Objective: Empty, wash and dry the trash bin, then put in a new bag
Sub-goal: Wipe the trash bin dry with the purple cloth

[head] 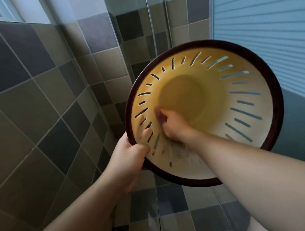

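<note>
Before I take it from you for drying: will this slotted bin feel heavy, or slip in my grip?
Probably light: the left hand alone holds the trash bin up by its dark rim. Likely fairly stiff but thin, since light shows through the slotted wall. The rim gives the fingers a lip, so slipping seems unlikely. The right hand is inside, against the wall; whether it is wet, I cannot tell.

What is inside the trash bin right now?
Only the right hand is inside the trash bin, against its slotted wall; blur hides whether it holds anything. No bag or rubbish shows.
</note>
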